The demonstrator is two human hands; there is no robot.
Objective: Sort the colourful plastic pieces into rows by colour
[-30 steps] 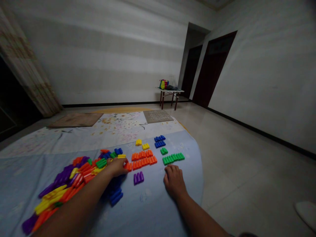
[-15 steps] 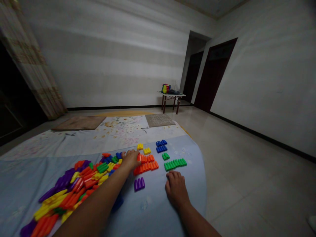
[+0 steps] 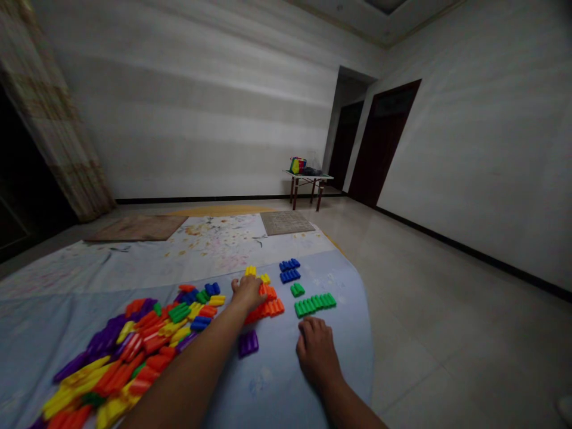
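Observation:
My left hand (image 3: pixel 248 293) reaches over two rows of orange ridged plastic blocks (image 3: pixel 273 307). Its curled fingers are on the left part of these rows, and the fingertips are partly hidden. Just beyond it lie small yellow blocks (image 3: pixel 265 278), and a purple block group (image 3: pixel 248 344) sits nearer to me. My right hand (image 3: pixel 318 350) rests on the light-blue cloth (image 3: pixel 277 393), fingers loosely bent and holding nothing. A long green row (image 3: pixel 315 304) runs just past its fingertips, with a short green piece (image 3: pixel 297 289) and two blue rows (image 3: pixel 290 276) farther off.
A mixed heap of purple, orange, yellow, green and blue blocks (image 3: pixel 152 339) spreads on the left. Two mats (image 3: pixel 286 223) lie at the far side of the flowered cloth (image 3: pixel 214 238). A small table (image 3: pixel 308 176) with bags stands by the wall; the cloth's rounded edge is on the right.
My left hand has moved right, from the left end of the orange rows to over them. My right hand stays in place on the cloth. The view has tilted slightly up.

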